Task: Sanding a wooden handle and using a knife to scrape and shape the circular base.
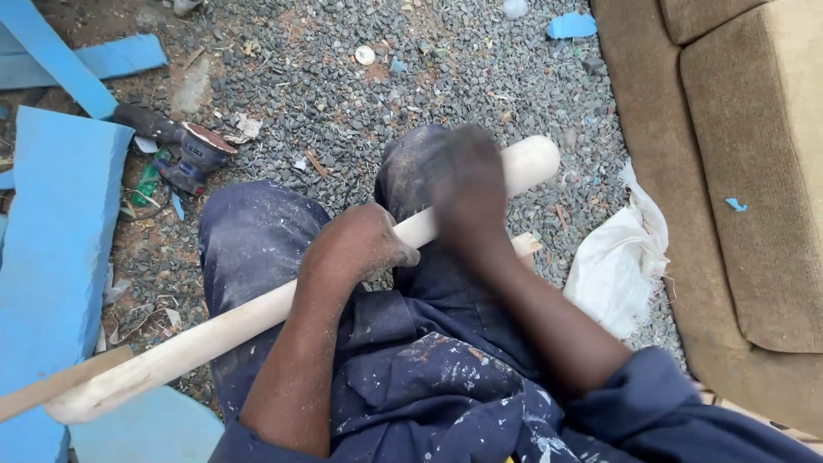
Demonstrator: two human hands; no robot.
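while the left grip (356, 249) clasps the pole (214, 330), the blurred right grip (467, 184) covers it, closure unclear.

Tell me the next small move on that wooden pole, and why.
Probably slide the right hand a little further toward the rounded end of the wooden pole. The left hand grips the pole mid-length across the lap, while the right hand is blurred over the stretch just short of that end.
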